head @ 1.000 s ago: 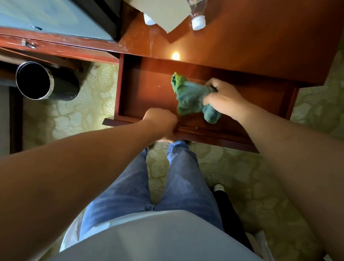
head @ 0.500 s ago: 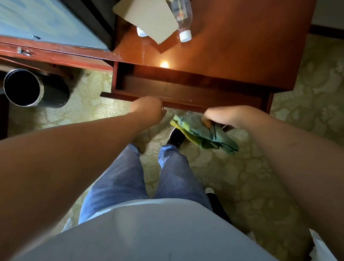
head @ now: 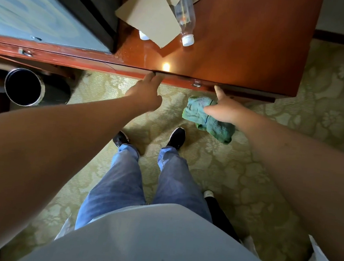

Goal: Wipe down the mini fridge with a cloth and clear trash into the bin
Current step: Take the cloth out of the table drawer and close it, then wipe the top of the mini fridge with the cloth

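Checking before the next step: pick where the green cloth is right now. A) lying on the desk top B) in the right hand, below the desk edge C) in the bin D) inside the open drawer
B: the right hand holds the green cloth over the carpet, in front of the desk edge; the drawer looks shut.

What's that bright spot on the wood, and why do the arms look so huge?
Head view: the glowing spot is a lamp's glare reflected off the glossy reddish wooden desk top; the wide-angle lens stretches the forearms near the frame edges, while the left hand and right hand look small; the image is slightly soft overall.
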The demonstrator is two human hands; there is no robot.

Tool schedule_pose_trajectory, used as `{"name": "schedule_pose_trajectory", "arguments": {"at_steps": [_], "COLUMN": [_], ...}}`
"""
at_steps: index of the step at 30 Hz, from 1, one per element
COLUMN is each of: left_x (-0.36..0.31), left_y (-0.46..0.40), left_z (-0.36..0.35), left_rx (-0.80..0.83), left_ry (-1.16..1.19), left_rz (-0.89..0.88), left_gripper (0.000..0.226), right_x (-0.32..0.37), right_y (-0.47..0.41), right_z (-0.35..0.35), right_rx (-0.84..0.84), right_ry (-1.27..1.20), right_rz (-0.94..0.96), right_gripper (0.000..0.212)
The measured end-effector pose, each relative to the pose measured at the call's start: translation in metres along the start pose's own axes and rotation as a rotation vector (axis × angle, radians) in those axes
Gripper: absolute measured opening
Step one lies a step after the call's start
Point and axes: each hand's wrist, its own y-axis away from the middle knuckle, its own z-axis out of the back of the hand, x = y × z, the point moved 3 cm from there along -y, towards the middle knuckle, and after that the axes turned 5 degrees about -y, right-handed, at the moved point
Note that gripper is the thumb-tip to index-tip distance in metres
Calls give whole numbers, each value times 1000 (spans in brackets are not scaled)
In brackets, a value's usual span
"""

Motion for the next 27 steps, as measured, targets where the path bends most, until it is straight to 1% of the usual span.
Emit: {"name": "schedule_pose_trajectory", "arguments": {"at_steps": [1,2,3,4,5,8,10,12,14,17,20,22,25,27], "left_x": [-1,-3,-5,-8,-11,-24,-33,-42,-48,-50,-49,-47,-46,-44], "left_y": [1,3,4,6,9,18,24,31,38,49,62,74,89,104], "left_z": [0,0,1,3,7,27,47,70,94,133,179,212,259,293], "left_rx": [8,14,17,17,14,5,20,40,23,-64,-145,-202,-260,-295], "left_ry": [4,9,13,20,36,159,191,144,68,-34,-135,-178,-202,-203], "left_rz": [-2,-7,-16,-27,-45,-147,-231,-332,-416,-433,-453,-460,-456,-443], "left_gripper": [69,67,65,63,61,64,71,75,73,59,43,35,27,17], "right_x": [1,3,4,7,11,24,39,58,78,110,142,163,194,218], "right_y": [1,3,4,5,8,15,27,42,57,84,112,134,164,187], "right_z": [-2,-4,-4,-4,-3,7,19,34,49,73,100,119,149,169], "right_rx": [19,35,61,87,101,111,109,112,102,70,24,-31,-112,-178], "right_ry": [6,34,69,92,98,35,34,68,94,140,225,279,339,353], "right_rz": [13,23,39,56,74,118,168,239,319,410,470,499,573,634], "right_gripper": [90,82,65,41,23,28,24,18,14,16,10,11,18,24]}}
